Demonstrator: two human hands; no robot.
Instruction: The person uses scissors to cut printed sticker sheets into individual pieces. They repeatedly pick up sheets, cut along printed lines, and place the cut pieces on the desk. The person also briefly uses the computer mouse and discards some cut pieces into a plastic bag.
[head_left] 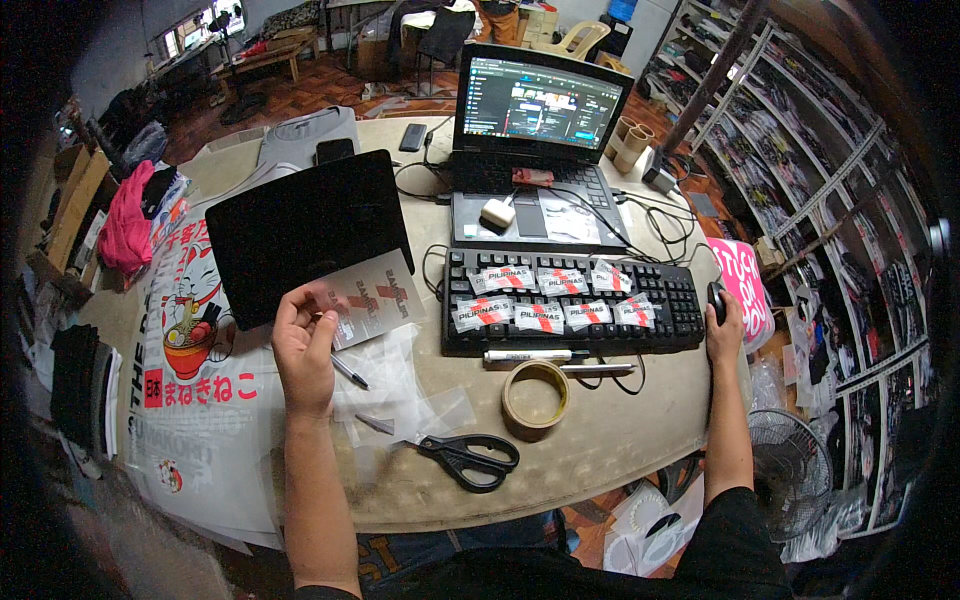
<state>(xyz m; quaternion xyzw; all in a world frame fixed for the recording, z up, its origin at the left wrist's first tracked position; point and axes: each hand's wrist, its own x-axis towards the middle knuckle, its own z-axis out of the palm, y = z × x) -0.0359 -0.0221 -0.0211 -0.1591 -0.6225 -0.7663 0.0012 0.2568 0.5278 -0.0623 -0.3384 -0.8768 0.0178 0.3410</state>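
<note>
My left hand [306, 350] pinches the edge of a translucent printed film sheet [372, 297], whose lettering reads mirrored. The sheet overlaps the lower right corner of a dark tablet [312, 225]. My right hand [725, 327] is wrapped over a black computer mouse [716, 302] on a pink and white mouse pad [741, 290]. Between my hands lies a black keyboard [676, 318], with several small cut-out printed film pieces [540, 316] in two rows on its keys. Behind it stands an open laptop [541, 105] with its screen lit.
Black-handled scissors [468, 460], a roll of tape [535, 400], a marker [527, 356] and clear film scraps [400, 385] lie near the front edge. Large printed sheets [200, 400] cover the left side. A fan [790, 465] and loaded shelves [800, 170] stand to the right.
</note>
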